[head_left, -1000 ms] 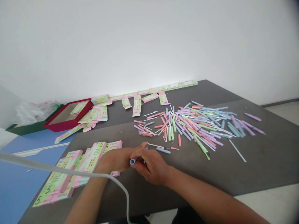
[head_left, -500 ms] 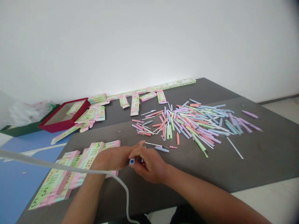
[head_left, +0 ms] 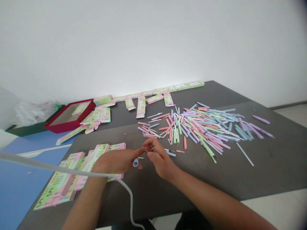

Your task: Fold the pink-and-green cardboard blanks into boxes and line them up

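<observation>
My left hand [head_left: 118, 160] is closed around a light-blue pen barrel [head_left: 135, 163], its hollow end facing me. Just to the right, my right hand [head_left: 161, 159] has its fingers pinched together near my left fingertips; what is in them, if anything, is mostly hidden. A thin green piece [head_left: 141, 157] shows beside the barrel. Beyond my right hand, a blue pen part [head_left: 171, 154] and a small pink piece [head_left: 180, 151] lie on the dark table [head_left: 192, 191]. Farther off spreads a loose pile of pastel pen parts and white refills [head_left: 203, 127].
Pink-and-green cartons [head_left: 59, 179] lie stacked at the near left. More cartons [head_left: 141, 107] line the wall side. A red box [head_left: 69, 116] and a green box with plastic bags [head_left: 35, 115] stand at the left. A white cable [head_left: 96, 174] crosses in front of my left forearm.
My right hand has drawn up and away from the barrel's open end, its fingers now pinched by my left fingertips. My left hand keeps the barrel. The view has shifted slightly.
</observation>
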A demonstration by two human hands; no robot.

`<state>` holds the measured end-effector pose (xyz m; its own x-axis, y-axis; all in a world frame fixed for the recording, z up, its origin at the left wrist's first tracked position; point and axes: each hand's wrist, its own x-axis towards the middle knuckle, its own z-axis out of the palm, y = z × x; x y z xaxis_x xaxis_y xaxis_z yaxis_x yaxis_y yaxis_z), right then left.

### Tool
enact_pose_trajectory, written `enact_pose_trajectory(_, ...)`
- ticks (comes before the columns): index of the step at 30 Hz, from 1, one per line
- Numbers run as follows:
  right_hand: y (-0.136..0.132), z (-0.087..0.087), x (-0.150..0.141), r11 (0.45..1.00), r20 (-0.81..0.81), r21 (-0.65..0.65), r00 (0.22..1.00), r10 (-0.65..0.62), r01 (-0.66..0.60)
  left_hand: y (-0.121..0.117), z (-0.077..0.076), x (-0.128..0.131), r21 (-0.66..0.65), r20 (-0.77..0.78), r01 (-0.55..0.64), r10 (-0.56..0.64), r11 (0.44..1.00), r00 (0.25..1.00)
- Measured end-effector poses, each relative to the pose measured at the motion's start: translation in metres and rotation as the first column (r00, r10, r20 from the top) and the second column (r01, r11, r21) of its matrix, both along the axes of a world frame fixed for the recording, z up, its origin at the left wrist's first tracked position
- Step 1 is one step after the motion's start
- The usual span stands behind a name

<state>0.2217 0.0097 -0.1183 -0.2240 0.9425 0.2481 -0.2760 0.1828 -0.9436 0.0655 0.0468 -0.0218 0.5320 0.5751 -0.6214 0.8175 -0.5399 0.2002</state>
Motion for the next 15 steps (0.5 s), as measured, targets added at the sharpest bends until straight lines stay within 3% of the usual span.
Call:
enact_pose_trajectory(2, 0.009, -0.003, 0.0, 0.972, -0.085, -0.229, 0.996, 0.035, -0.053, 0.0, 0.001, -0.001, -0.021, -0.029, -0.002, 0.002, 1.0, 1.0)
enact_pose_trajectory(4, 0.017, -0.003, 0.001, 0.895, -0.13, -0.423, 0.987, 0.091, -0.139, 0.0, 0.001, -0.004, -0.034, -0.007, -0.014, 0.014, 0.999, 1.0)
enact_pose_trajectory(6, 0.023, -0.003, 0.004, 0.819, -0.222, -0.528, 0.967, 0.123, -0.225, 0.0, 0.001, -0.008, -0.038, 0.006, -0.036, 0.036, 0.999, 0.999)
enact_pose_trajectory(9, 0.027, -0.004, 0.009, 0.769, -0.378, -0.545, 0.917, 0.13, -0.333, 0.001, 0.0, -0.012, -0.052, 0.037, -0.063, 0.065, 0.997, 0.997)
enact_pose_trajectory(15, 0.033, -0.01, 0.015, 0.775, -0.434, -0.535, 0.896, 0.09, -0.337, 0.002, -0.002, -0.014, -0.012, 0.031, -0.034, 0.035, 0.999, 0.999)
